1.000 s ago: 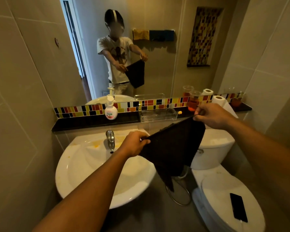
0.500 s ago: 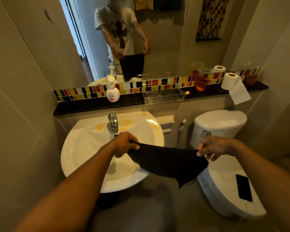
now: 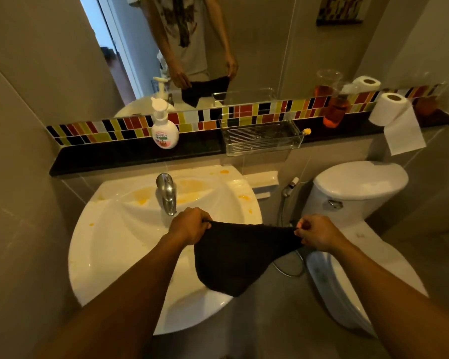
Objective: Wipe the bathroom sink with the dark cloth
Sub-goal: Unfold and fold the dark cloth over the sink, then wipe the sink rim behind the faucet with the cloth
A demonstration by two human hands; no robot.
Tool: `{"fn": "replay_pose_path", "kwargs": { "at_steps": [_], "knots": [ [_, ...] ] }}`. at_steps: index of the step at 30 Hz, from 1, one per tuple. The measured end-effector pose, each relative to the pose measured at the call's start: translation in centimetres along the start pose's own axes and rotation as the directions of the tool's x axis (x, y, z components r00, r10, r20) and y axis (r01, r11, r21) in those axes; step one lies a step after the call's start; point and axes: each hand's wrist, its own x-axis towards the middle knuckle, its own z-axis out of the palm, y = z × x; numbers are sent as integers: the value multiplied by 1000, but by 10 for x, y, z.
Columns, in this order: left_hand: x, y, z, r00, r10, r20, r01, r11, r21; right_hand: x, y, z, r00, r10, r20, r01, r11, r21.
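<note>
A white bathroom sink [image 3: 109, 244] fills the lower left, with yellow-orange stains around its chrome tap [image 3: 166, 193] and on its back rim. I hold the dark cloth [image 3: 233, 260] stretched between both hands above the sink's right front edge. My left hand [image 3: 189, 225] pinches the cloth's left corner just in front of the tap. My right hand [image 3: 319, 233] pinches the right corner, out past the sink's rim. The cloth sags between them and hangs partly over the basin.
A black ledge [image 3: 130, 156] behind the sink carries a soap pump bottle [image 3: 164, 128], a clear wire-bottomed tray [image 3: 262, 137], an orange-liquid cup [image 3: 335, 110] and a toilet roll [image 3: 389, 110]. A white toilet [image 3: 355, 193] stands at the right, with a spray hose [image 3: 288, 193] between.
Both hands have lowered the cloth from chest height toward the sink and come closer together. My view has tilted downward, and the cloth now sags instead of hanging straight.
</note>
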Motion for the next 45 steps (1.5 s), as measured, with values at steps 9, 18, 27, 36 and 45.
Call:
{"fn": "replay_pose_path", "kwargs": {
  "at_steps": [9,18,27,36,45],
  "knots": [
    [53,-26,19,999,-33,16,32,999,14,64,-4,42,984,5,-177,0,1000,30],
    [75,-23,-2,876,165,-454,-43,963,266,25,-29,160,993,32,-115,-41,996,-82],
    [106,-61,-26,929,-202,-309,311,879,361,31,-16,211,985,-59,-161,-8,923,-386],
    [128,-66,-37,821,-462,-336,485,874,-16,90,-31,196,960,-45,-277,-75,910,-408],
    [131,-70,-32,812,-450,-372,484,875,-2,184,-56,165,960,-238,-146,119,822,-558]
  ]
}}
